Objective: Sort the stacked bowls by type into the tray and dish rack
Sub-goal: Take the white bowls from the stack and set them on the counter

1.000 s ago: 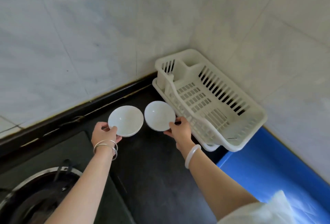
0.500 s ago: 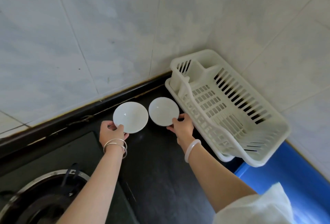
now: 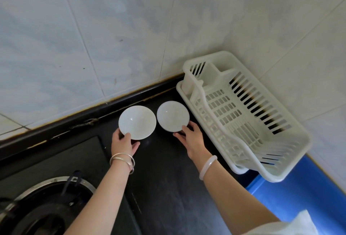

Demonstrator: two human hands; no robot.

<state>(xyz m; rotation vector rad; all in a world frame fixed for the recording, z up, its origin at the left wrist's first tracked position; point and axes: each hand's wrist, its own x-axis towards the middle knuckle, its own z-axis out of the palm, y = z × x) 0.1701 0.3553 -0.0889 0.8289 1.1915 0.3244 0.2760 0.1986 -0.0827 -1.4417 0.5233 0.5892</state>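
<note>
We take twelve o'clock as straight away from us, toward the tiled wall [image 3: 116, 34]. Our left hand [image 3: 123, 143] grips the near rim of the left bowl [image 3: 137, 122], thumb over the edge and fingers curled beneath, so the bowl sits at about one o'clock from that hand. Our right hand [image 3: 192, 141] holds the right bowl [image 3: 173, 115] the same way, pinching its near rim, with the bowl at about eleven o'clock from it. The two bowls lie side by side above the black counter [image 3: 164, 178], rims close but apart, mouths facing up toward us. We cannot tell whether either one is a single bowl or a nested pair, or whether they rest on the counter or hang just above it.

The relation that matters is where the dish rack [image 3: 243, 114] lies. It is at about three o'clock from the right bowl, just beside it, and its long axis runs from eleven o'clock down to five o'clock. It sits in a white tray [image 3: 238, 169] whose rim shows along its near side. The right hand is plainly the nearer one; the left hand would have to cross over the right bowl to reach it. We judge that the right bowl goes first, carried toward two or three o'clock over the rack's near wall.
</note>
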